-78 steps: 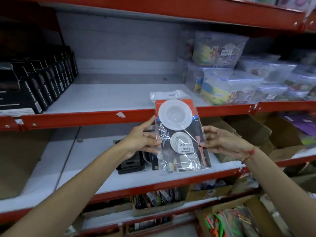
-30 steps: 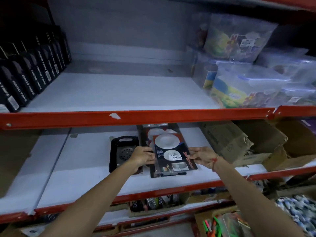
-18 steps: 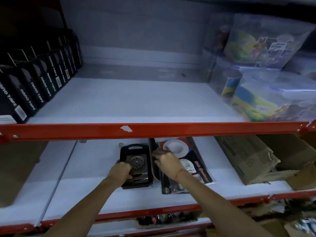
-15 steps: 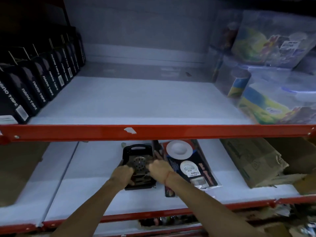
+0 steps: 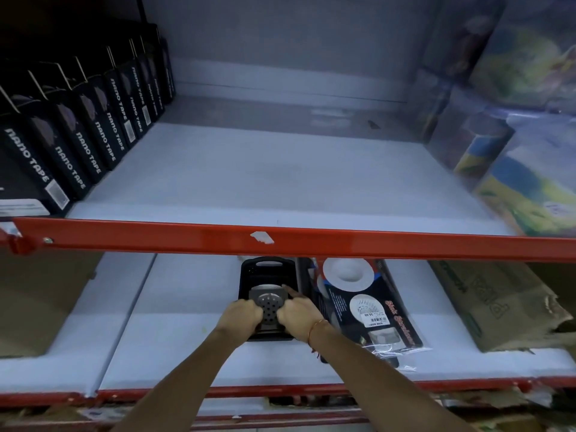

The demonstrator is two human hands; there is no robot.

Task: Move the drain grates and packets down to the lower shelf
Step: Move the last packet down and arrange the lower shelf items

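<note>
Head view: at lower centre of the frame, the left hand [image 5: 241,316] and right hand [image 5: 297,316] curl their fingers around a square grey metal drain grate [image 5: 268,307] on a black plastic card [image 5: 268,275]. Just right lies a clear-bagged sink-strainer packet [image 5: 367,307] on the white lower shelf [image 5: 187,307].

Black nano tape boxes [image 5: 78,141] are standing in a row at the upper shelf's left, clear plastic tubs [image 5: 526,169] are crowding its right, and a torn cardboard box [image 5: 495,304] is lying below.
</note>
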